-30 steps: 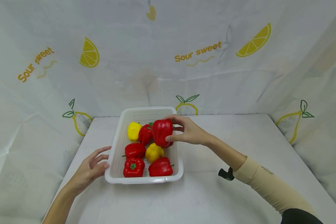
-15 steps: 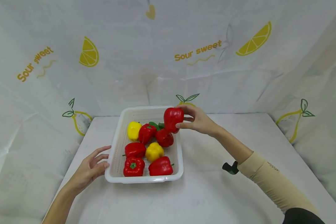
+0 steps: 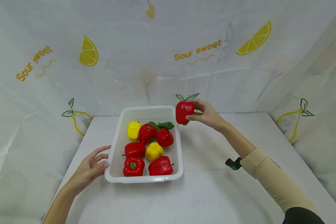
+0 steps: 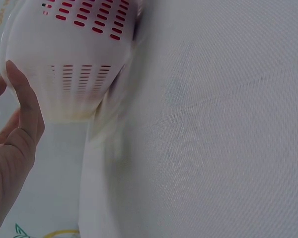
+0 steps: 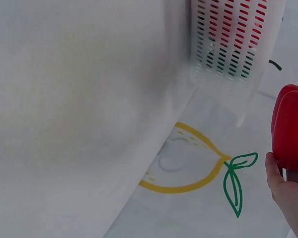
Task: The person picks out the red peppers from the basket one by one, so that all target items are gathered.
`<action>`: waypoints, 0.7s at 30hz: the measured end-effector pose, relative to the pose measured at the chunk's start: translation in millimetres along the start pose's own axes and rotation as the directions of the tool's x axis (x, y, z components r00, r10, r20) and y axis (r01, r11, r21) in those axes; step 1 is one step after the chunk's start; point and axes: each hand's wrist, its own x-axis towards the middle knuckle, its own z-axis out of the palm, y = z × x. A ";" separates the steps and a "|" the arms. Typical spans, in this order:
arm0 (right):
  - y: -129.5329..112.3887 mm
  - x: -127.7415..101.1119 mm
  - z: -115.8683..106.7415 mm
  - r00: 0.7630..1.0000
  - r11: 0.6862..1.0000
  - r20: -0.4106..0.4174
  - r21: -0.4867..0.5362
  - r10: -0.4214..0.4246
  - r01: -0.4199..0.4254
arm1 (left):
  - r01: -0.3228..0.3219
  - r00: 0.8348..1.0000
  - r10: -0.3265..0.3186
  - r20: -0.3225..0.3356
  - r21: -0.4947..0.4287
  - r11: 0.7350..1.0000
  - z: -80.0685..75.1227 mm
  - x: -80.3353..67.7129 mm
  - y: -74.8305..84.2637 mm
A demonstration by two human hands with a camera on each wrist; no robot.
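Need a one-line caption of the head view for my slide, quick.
Right hand holds a red pepper clear of the white basket of peppers while the left hand rests against its corner.

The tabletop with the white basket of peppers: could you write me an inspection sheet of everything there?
Surface: white table, covered in plain cloth.
Job's things: red bell pepper held in the air right of the white perforated basket; five red, two yellow and one green pepper lie inside.
Clutter: nothing seen.
Hands: right hand grips the red bell pepper; left hand rests against the basket's near left corner, fingers relaxed.
Cables: nothing seen; a dark strap piece at the right wrist.
Surroundings: white backdrop printed with lemons, pears and "Sour sweet".
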 end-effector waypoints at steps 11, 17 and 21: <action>46.9 17.2 -19.4 0.997 1.000 -0.082 -0.028 0.005 -0.008 | -0.003 1.000 0.003 0.012 -0.017 1.000 1.7 -1.0 2.5; 56.9 21.9 -24.7 0.994 0.999 -0.108 -0.030 0.008 -0.011 | -0.011 1.000 0.012 0.020 -0.037 0.999 1.8 -1.3 4.0; 60.1 24.6 -25.5 0.992 0.998 -0.120 -0.047 0.044 -0.050 | -0.010 1.000 0.011 0.017 -0.029 1.000 1.9 -1.3 4.1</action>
